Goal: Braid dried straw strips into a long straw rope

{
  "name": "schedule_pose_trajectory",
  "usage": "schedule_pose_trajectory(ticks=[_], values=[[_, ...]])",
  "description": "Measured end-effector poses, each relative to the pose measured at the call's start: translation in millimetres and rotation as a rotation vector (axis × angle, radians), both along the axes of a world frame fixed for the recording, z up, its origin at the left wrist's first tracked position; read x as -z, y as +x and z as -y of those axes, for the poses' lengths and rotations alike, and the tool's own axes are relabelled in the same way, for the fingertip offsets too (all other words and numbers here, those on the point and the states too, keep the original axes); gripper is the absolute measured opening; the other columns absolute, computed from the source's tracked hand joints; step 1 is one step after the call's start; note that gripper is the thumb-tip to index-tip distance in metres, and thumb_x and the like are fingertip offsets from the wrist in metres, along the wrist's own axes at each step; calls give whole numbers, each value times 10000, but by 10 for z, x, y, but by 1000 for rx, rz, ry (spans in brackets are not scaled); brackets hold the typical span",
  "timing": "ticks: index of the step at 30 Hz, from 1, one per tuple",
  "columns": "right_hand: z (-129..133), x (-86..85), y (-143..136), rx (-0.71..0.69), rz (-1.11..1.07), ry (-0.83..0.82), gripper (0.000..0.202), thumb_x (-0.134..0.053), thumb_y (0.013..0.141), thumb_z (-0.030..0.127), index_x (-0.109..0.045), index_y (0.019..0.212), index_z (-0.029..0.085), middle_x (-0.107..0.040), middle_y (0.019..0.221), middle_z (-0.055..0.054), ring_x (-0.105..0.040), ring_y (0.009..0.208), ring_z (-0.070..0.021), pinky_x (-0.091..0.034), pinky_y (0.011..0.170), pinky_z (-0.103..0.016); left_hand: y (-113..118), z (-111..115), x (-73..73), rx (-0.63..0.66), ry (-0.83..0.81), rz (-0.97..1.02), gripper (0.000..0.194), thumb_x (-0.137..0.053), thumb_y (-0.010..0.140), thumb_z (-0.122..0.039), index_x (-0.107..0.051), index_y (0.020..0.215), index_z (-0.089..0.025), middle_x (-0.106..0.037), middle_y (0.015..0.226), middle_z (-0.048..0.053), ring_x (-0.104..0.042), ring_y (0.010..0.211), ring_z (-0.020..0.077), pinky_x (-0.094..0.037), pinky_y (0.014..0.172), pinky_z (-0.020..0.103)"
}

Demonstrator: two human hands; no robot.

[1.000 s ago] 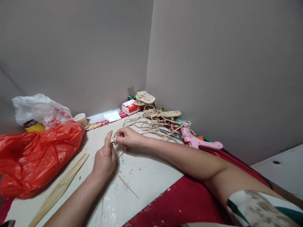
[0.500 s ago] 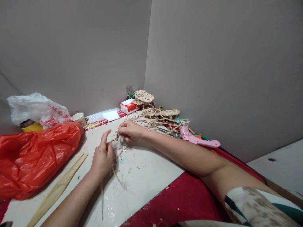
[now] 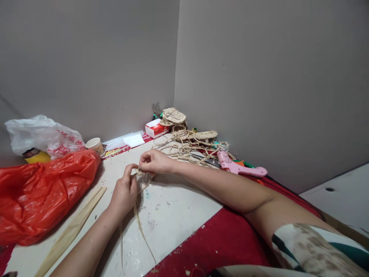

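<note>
Between my two hands is a length of braided straw cord (image 3: 139, 173), bunched at its upper end. My left hand (image 3: 126, 190) is closed round it from the left, index finger bent over the top. From the right, my right hand (image 3: 155, 161) pinches the same cord at the bunched part, thumb and fingertips together. The fingertips of both hands nearly meet. Loose straw strands (image 3: 141, 229) hang below my left hand over the white board (image 3: 170, 223). Part of the cord is hidden behind the fingers.
A red plastic bag (image 3: 49, 192) and a flat dry leaf strip (image 3: 70, 231) lie at left. Behind stand a paper cup (image 3: 95, 145) and a red-white box (image 3: 157, 129). At right are a heap of braided straw (image 3: 187, 144) and a pink glue gun (image 3: 239, 166).
My right hand has shifted slightly left and down, closer to my left hand. My left index finger, raised before, now bends over the cord. The view has shifted slightly.
</note>
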State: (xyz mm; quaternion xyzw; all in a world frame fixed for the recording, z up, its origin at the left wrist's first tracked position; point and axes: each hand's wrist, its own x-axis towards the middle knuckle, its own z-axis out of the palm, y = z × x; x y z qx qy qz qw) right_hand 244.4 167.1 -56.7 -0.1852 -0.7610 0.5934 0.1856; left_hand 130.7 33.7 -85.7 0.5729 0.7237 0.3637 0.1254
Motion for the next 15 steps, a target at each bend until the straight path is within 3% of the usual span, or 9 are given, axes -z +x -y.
schedule_pose_trajectory(ticks=[4, 9, 15], values=[[-32, 5, -28, 90, -160, -162, 61, -546, 679, 148, -517, 630, 126, -488, 459, 51, -392, 357, -34, -283, 365, -159, 27, -22, -22, 50, 24, 268, 304, -393, 852, -271, -485, 1136, -213, -408, 538, -75, -375, 468, 114, -303, 494, 212], [-146, 52, -88, 226, -206, -256, 146, -533, 723, 197, -480, 602, 136, -464, 444, 49, -368, 363, -31, -266, 368, -156, 75, -40, -103, 86, -20, 572, 481, -478, 838, -321, -439, 1303, -207, -449, 500, -77, -336, 438, 89, -264, 454, 185], [-258, 123, -244, 332, -77, -57, 178, -468, 769, 200, -463, 602, 139, -437, 452, 52, -344, 375, -31, -264, 390, -163, 52, -84, -30, 54, -36, 973, 693, -585, 758, -273, -342, 1399, -173, -460, 485, -84, -320, 368, 62, -246, 395, 175]])
